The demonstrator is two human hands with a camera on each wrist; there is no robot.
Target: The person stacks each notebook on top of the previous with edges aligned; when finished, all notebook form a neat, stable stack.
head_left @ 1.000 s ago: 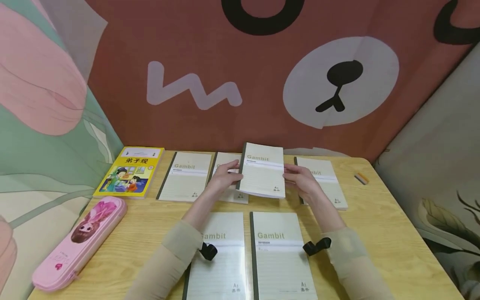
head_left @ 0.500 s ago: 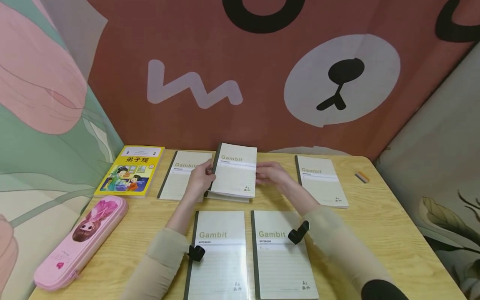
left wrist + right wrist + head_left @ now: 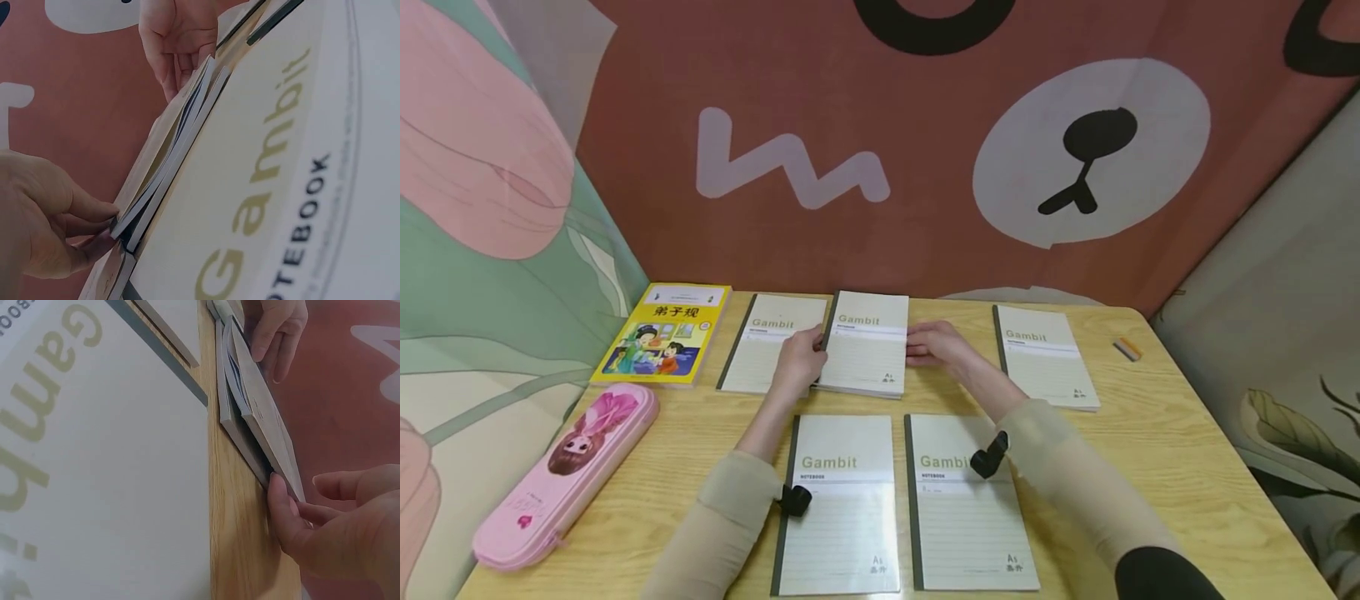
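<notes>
A cream Gambit notebook (image 3: 867, 350) with a dark spine lies over another notebook (image 3: 226, 394) at the back of the table. The wrist views show a narrow wedge-shaped gap between the two. On the spine side, my left hand (image 3: 800, 360) pinches the upper notebook between thumb and fingers, seen close in the left wrist view (image 3: 47, 222). My right hand (image 3: 942, 346) holds its opposite edge, thumb and a finger at the corner in the right wrist view. Most of the lower notebook is hidden in the head view.
Single Gambit notebooks lie at back left (image 3: 760, 367), back right (image 3: 1048, 367), front left (image 3: 842, 525) and front right (image 3: 973, 533). A yellow picture book (image 3: 662, 333) and pink pencil case (image 3: 568, 475) occupy the left side. A small striped eraser-like block (image 3: 1127, 349) sits far right.
Both hands have carried the notebook leftward from the gap in the back row and lowered it over the notebook there. The right-hand back notebook is now uncovered.
</notes>
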